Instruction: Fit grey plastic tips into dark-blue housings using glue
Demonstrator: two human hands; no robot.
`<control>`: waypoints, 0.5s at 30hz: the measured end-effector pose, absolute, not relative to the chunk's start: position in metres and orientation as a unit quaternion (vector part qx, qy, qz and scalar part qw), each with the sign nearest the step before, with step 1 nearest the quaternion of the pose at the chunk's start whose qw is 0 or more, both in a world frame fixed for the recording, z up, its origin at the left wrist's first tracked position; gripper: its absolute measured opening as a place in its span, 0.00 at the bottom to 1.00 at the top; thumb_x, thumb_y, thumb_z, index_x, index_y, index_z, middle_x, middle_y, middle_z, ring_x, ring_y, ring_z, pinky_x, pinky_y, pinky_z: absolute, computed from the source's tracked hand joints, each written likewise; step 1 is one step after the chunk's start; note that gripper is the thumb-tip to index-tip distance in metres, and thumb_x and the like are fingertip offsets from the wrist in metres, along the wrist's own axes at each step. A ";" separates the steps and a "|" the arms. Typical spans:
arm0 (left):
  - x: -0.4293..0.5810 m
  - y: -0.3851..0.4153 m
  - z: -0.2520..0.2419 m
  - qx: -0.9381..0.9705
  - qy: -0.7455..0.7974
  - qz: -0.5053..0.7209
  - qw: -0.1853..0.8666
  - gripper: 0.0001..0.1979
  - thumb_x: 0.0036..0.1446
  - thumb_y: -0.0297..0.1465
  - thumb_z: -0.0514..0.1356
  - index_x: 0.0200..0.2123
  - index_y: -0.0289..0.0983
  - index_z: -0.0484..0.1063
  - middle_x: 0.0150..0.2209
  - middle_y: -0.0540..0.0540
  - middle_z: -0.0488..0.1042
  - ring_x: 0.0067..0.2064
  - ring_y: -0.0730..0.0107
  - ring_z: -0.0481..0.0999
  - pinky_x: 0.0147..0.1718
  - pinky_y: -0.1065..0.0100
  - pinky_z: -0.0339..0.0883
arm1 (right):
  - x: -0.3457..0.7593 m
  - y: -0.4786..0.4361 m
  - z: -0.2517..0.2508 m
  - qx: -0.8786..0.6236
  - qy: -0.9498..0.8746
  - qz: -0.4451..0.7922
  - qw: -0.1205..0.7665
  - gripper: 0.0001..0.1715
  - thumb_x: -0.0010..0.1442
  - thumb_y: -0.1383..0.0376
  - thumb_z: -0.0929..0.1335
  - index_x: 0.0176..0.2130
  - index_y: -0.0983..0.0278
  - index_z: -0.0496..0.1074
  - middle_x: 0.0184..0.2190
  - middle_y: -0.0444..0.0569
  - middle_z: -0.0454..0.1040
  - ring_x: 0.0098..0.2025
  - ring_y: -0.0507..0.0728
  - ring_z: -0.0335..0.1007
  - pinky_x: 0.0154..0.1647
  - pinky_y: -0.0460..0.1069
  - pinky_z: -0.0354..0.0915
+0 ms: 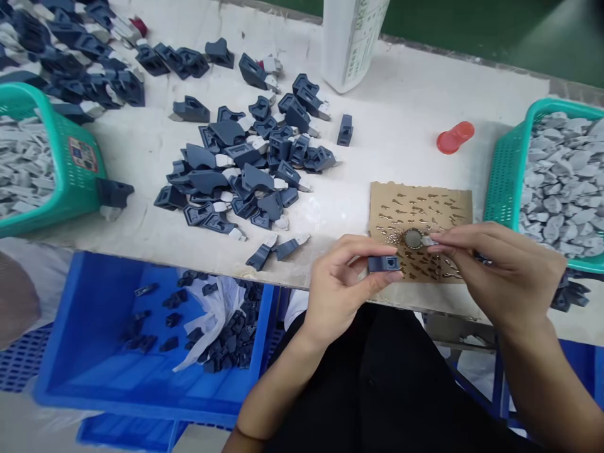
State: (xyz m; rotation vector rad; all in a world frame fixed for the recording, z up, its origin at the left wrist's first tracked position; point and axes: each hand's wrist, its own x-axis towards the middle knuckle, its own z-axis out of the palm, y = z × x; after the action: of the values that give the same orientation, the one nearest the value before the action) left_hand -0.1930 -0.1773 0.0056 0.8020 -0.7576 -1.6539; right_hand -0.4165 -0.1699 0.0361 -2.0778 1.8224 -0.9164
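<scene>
My left hand (340, 283) pinches a small dark blue plastic part (384, 263) between thumb and fingers, just over the table's front edge. My right hand (495, 270) is closed in a pinch on a small light grey piece (429, 241), held close to the blue part's right side. Both hands hover over a brown cardboard sheet (419, 201) strewn with tiny metal springs. A round metal disc (413, 238) lies on the cardboard right behind my fingertips.
A heap of dark blue parts with grey tips (245, 170) covers the table's middle; more lie at far left. Green baskets of grey pieces stand left (70, 182) and right (509, 170). A red cap (454, 137), white bottle (353, 41), and blue crate (94, 340) below.
</scene>
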 end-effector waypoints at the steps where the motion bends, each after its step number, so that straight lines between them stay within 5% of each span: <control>1: -0.193 -0.177 0.006 0.342 -0.320 -0.699 0.540 0.14 0.48 0.27 0.78 0.40 0.45 0.86 0.41 0.48 0.79 0.46 0.68 0.79 0.48 0.68 0.76 | -0.415 -0.172 0.035 -0.721 0.612 -0.307 0.109 0.12 0.60 0.70 0.76 0.39 0.51 0.84 0.38 0.41 0.85 0.41 0.56 0.82 0.42 0.52 0.77; 12: -0.190 -0.179 0.006 0.334 -0.330 -0.702 0.535 0.12 0.49 0.32 0.78 0.39 0.46 0.86 0.44 0.47 0.82 0.50 0.64 0.79 0.54 0.63 0.75 | -0.404 -0.172 0.040 -0.717 0.632 -0.276 0.098 0.09 0.62 0.69 0.75 0.39 0.53 0.83 0.37 0.39 0.85 0.42 0.52 0.82 0.41 0.47 0.73; 15: -0.190 -0.180 0.009 0.295 -0.259 -0.781 0.486 0.09 0.55 0.35 0.75 0.41 0.46 0.86 0.41 0.48 0.83 0.42 0.69 0.81 0.44 0.67 0.75 | -0.401 -0.163 0.051 -0.629 0.669 -0.358 0.170 0.13 0.57 0.66 0.79 0.41 0.49 0.84 0.38 0.37 0.85 0.41 0.52 0.82 0.41 0.48 0.74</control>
State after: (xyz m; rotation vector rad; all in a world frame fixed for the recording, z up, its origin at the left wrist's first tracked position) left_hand -0.1902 -0.1796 0.0087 0.7180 -0.6292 -1.9001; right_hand -0.4011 -0.1632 0.0506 -1.7872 1.9000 -1.0165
